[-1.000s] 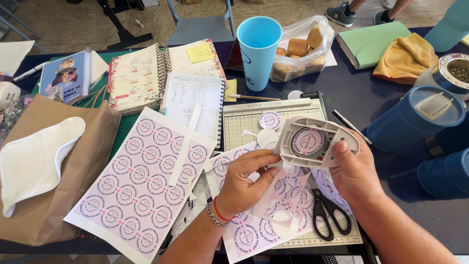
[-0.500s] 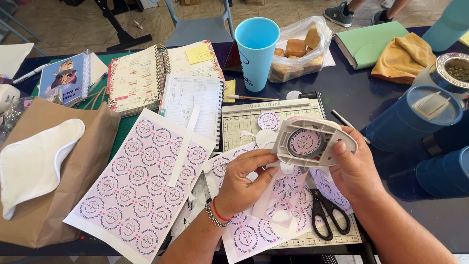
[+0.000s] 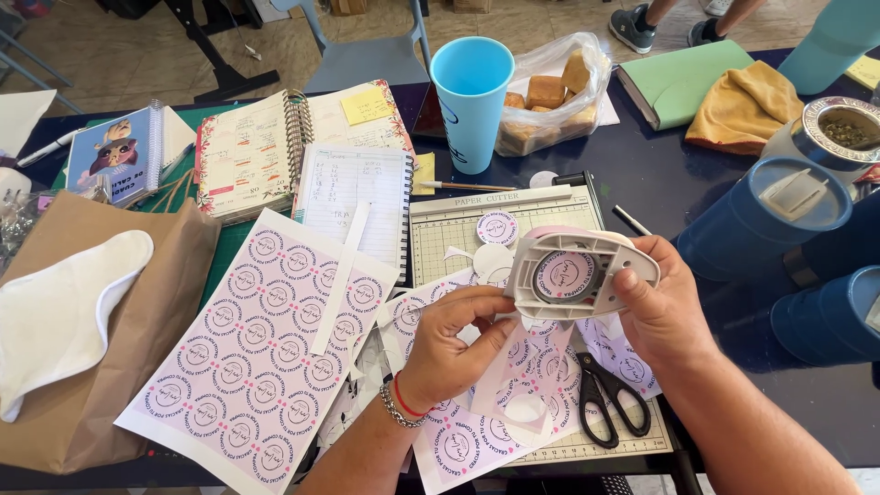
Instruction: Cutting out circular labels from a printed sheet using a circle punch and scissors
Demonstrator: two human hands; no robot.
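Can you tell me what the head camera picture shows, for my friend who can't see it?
A person's right hand holds a white round paper punch over a strip of pink round labels that the left hand feeds in. Below lie a paper cutter, black scissors and a full sheet of labels.

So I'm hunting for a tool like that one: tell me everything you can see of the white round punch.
The punch is white, glossy plastic by its look, a rounded body with a circular window showing a round pink-edged label. It is held above the paper cutter, underside up. The right hand grips its right end; the left hand feeds the label strip.
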